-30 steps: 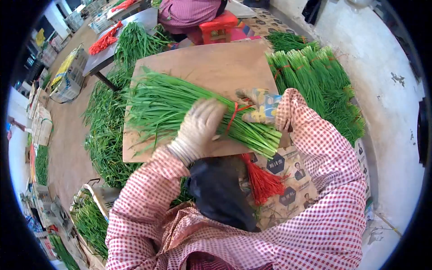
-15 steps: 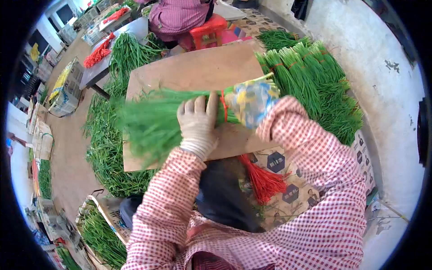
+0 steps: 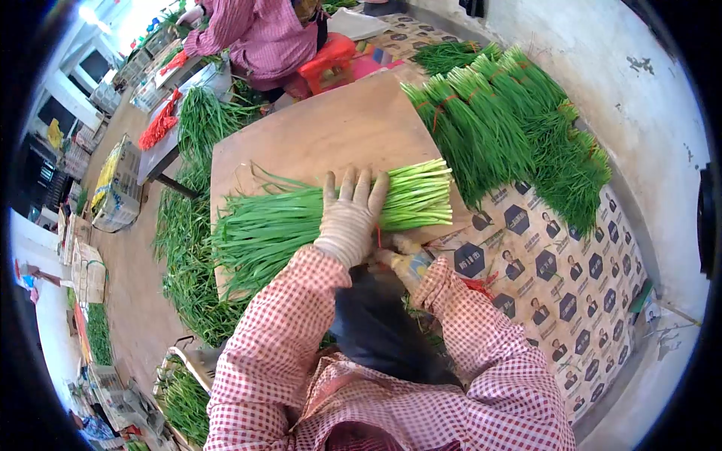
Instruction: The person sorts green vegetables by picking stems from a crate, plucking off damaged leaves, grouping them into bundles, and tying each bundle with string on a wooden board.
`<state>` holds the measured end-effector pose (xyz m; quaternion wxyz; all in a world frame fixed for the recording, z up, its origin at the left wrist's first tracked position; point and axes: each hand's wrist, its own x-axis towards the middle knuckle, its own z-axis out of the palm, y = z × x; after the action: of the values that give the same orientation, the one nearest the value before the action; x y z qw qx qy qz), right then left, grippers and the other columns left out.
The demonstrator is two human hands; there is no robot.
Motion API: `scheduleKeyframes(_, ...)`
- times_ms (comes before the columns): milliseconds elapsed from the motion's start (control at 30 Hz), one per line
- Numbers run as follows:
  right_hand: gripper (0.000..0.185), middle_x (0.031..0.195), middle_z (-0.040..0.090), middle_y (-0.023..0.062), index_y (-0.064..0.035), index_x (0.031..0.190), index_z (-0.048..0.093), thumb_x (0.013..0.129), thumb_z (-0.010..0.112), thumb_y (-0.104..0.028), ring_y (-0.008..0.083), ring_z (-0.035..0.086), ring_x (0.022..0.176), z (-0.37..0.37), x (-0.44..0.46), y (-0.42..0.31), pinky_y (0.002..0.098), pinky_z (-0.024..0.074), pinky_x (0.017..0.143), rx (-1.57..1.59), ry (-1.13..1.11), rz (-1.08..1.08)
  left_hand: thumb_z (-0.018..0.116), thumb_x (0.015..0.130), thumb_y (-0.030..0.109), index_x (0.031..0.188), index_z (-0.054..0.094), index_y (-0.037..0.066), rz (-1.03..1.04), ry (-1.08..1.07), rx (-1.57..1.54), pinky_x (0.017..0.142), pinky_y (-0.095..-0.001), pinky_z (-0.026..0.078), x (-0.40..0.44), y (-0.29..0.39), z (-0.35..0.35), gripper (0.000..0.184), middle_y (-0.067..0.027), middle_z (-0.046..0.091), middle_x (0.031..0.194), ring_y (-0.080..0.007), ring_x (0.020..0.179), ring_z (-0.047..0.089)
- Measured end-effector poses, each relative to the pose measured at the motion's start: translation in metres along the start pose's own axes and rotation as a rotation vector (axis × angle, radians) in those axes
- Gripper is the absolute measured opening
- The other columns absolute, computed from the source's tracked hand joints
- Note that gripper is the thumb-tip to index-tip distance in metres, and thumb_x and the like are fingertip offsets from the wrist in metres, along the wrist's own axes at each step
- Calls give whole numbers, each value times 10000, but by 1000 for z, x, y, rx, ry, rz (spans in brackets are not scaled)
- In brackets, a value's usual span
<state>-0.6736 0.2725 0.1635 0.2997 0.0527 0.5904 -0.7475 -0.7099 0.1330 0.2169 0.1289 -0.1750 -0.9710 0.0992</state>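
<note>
Brown wood is exposed along the far side of the board [image 3: 331, 113], where a broad stretch is seen between the far edge and the bundle of garlic chives [image 3: 274, 225]. Across the nearer half the bundle is laid flat, its leaf tips spread to the left edge and its cut ends set close to the right one. Beyond that right edge, floor sheeting [image 3: 579, 301] printed with dark hexagons and small figures is bordered by a scuffed white wall [image 3: 602, 60]; banded chive bundles [image 3: 481, 120] are stacked just beside the board. Its left side is flanked by a heap of loose leaves [image 3: 184, 263].

Narrow, flat, deep green leaves are fanned raggedly at one end; pale, straight stems are evenly gathered at the other. Covered by an off-white knitted glove, the left hand [image 3: 350, 218] is pressed across the bundle, fingers spread. Clad in a patterned glove, the right hand [image 3: 406, 263] is held low at the near edge; whether the thin red strand [image 3: 378, 238] is pinched there cannot be told.
</note>
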Motion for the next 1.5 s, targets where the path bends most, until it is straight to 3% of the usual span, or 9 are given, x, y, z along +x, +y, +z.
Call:
scheduleKeyframes(267, 160, 912, 665, 74, -73, 924, 666, 873, 637, -221, 204, 624, 804, -44, -19, -15, 342, 481, 776, -1044, -195, -504, 754, 622, 265, 1388, 296, 136, -103, -361, -304, 976, -464, 380, 34, -20, -2, 902, -127, 468, 1317, -298, 1218, 472)
scheduleKeyframes(300, 174, 929, 667, 69, -71, 934, 662, 876, 641, -235, 186, 617, 854, -40, -11, -16, 327, 471, 808, -856, -120, -758, 754, 622, 265, 1388, 296, 136, -110, -365, -308, 976, -464, 380, 35, -20, 0, 902, -127, 468, 1317, -298, 1218, 472)
scheduleKeyframes(500, 181, 842, 665, 57, -50, 887, 626, 903, 623, -231, 140, 621, 796, 14, 41, -40, 251, 490, 732, 393, -185, -471, 784, 561, 288, 1434, 226, 96, -63, -397, -475, 1016, -445, 372, 38, -37, -1, 1055, -206, 418, 1357, -374, 1242, 434)
scheduleKeyframes(867, 95, 725, 562, -28, -71, 847, 596, 886, 595, -158, 76, 490, 641, 43, 4, -49, 228, 405, 606, 144, 39, -443, 689, 714, 304, 1423, 288, 188, -311, -474, -462, 1009, -420, 386, 50, -36, 32, 823, -162, 441, 1386, -336, 1228, 478)
scheduleKeyframes(1067, 128, 783, 605, 77, -53, 910, 611, 877, 597, -175, 166, 564, 751, 1, -18, 17, 311, 457, 724, -511, -129, -258, 709, 679, 244, 1420, 275, 145, -238, -409, -389, 1025, -454, 361, 40, -22, 15, 865, -138, 479, 1348, -333, 1268, 426)
scheduleKeyframes(1167, 136, 883, 630, 98, -72, 953, 617, 872, 607, -180, 283, 598, 840, 9, -3, 40, 383, 468, 746, -428, 38, -659, 697, 678, 278, 1405, 293, 157, -254, -423, -363, 1056, -496, 289, 38, -20, 6, 840, -159, 539, 1271, -331, 1184, 507)
scheduleKeyframes(1200, 186, 909, 631, 103, -71, 1010, 630, 850, 653, -163, 245, 602, 925, 1, -8, 16, 366, 478, 792, -572, -141, -380, 712, 667, 296, 1404, 293, 157, -239, -376, -319, 1058, -526, 265, 35, -19, 13, 859, -173, 555, 1244, -337, 1156, 527)
scheduleKeyframes(1400, 594, 1181, 536, 174, 7, 1319, 405, 834, 687, -189, 274, 537, 1122, -8, -31, 19, 326, 481, 896, 67, 102, -595, 800, 573, 315, 1427, 274, 162, -280, -72, -239, 1070, -531, 249, 32, -13, -44, 1014, -155, 554, 1231, -300, 1172, 516)
scheduleKeyframes(1500, 908, 1326, 398, 236, 23, 1408, 229, 747, 768, -288, 338, 449, 1217, -17, -29, -36, 368, 436, 979, 602, 36, -370, 817, 600, 197, 1383, 272, 121, -276, 291, -1331, 1040, -392, 338, 59, 6, -85, 957, -61, 580, 1198, -235, 1137, 529)
